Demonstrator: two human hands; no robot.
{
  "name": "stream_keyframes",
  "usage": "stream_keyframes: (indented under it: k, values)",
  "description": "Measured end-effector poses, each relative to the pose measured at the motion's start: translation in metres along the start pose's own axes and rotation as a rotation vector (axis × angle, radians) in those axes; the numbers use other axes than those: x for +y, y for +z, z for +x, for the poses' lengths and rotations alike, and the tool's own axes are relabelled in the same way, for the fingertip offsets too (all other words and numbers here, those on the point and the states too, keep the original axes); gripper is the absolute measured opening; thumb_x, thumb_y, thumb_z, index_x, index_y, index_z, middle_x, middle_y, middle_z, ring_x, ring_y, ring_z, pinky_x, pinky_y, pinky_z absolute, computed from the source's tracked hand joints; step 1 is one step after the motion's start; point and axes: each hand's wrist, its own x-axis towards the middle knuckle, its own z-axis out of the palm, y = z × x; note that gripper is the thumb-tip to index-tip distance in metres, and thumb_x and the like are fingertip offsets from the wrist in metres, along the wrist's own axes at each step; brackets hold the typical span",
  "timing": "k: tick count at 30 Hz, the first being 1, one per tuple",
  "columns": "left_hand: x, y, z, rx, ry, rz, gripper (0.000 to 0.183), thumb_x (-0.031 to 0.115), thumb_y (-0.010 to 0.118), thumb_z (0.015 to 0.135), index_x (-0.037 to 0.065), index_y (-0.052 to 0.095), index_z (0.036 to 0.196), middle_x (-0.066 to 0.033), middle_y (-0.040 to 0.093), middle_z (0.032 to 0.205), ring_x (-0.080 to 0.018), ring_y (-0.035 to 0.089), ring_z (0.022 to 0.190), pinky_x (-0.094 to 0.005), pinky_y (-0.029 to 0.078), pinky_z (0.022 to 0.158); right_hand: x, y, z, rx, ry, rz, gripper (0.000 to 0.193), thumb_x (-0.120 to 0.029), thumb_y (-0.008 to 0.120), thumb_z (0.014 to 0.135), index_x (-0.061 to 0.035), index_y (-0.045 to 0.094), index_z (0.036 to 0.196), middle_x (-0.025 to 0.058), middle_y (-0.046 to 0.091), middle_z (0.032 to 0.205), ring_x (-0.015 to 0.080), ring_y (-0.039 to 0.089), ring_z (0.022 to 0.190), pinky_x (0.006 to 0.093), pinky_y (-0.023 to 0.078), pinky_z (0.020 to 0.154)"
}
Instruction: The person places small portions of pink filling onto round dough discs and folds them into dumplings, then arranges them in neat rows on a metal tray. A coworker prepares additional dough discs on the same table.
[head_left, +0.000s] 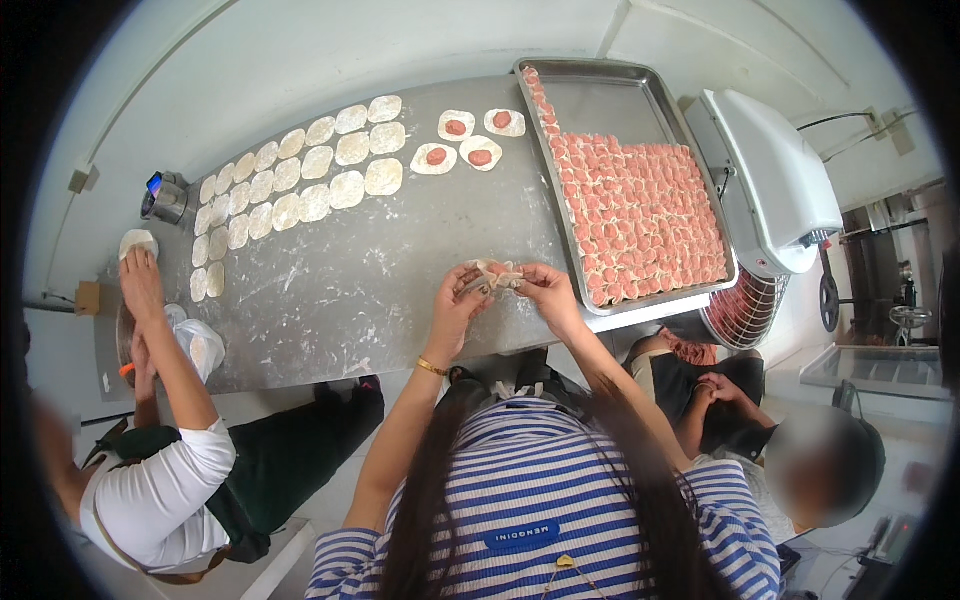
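Observation:
Above the steel table, my left hand (458,303) and my right hand (546,297) pinch a dumpling (493,274) between them. Its pale wrapper is gathered around pink meat, partly hidden by my fingers. Ahead of my hands lie several flat wrappers with a lump of meat filling (480,157) on each. To the right of my right hand stands a large metal tray (622,100). Rows of small dumplings with pink meat showing on top (640,220) cover most of it; its far part is bare metal.
Rows of plain dough wrappers (315,198) lie on the floured table (390,270) at left. A co-worker's hand (142,280) rests on dough (138,240) at the left end. A white mixer (765,180) stands right of the tray. Another person (730,400) sits at right.

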Motion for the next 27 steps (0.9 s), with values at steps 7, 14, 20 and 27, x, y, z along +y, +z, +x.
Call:
stream_keyframes:
  k: [7,14,20,27]
  values:
    - [-0.019,-0.013,0.013,-0.057,0.388,0.903,0.014,-0.001,0.066,0.075,0.000,0.062,0.089,-0.0086,0.064,0.097,-0.0184,0.064,0.084,-0.0288,0.052,0.072,-0.014,-0.008,0.002,-0.013,-0.133,-0.597,0.040,0.005,0.068,0.068,-0.0013,0.061,0.107,0.0119,0.066,0.098,0.0204,0.064,0.086,0.0290,0.050,0.075]
    - [-0.033,-0.003,0.008,-0.058,0.276,1.002,0.017,0.000,0.071,0.069,0.001,0.060,0.081,-0.0134,0.067,0.089,-0.0236,0.067,0.079,-0.0309,0.053,0.069,-0.015,-0.004,-0.009,-0.117,-0.329,-0.868,0.042,0.007,0.063,0.063,-0.0012,0.061,0.104,0.0167,0.063,0.096,0.0364,0.060,0.092,0.0394,0.049,0.080]
    - [-0.039,0.002,0.007,-0.020,0.212,0.953,0.024,0.003,0.074,0.070,0.001,0.059,0.089,-0.0115,0.067,0.083,-0.0204,0.067,0.077,-0.0295,0.053,0.068,-0.008,-0.011,-0.001,-0.206,-0.394,-0.938,0.037,0.008,0.056,0.066,-0.0003,0.061,0.101,0.0188,0.060,0.101,0.0392,0.057,0.093,0.0418,0.048,0.079]
    - [-0.039,0.006,0.006,-0.062,0.205,1.048,0.028,0.008,0.076,0.069,0.000,0.062,0.092,-0.0136,0.067,0.079,-0.0232,0.067,0.076,-0.0311,0.052,0.069,-0.010,-0.013,-0.015,-0.074,-0.370,-1.069,0.034,0.010,0.058,0.064,-0.0021,0.061,0.096,0.0166,0.060,0.089,0.0351,0.060,0.081,0.0396,0.049,0.069]
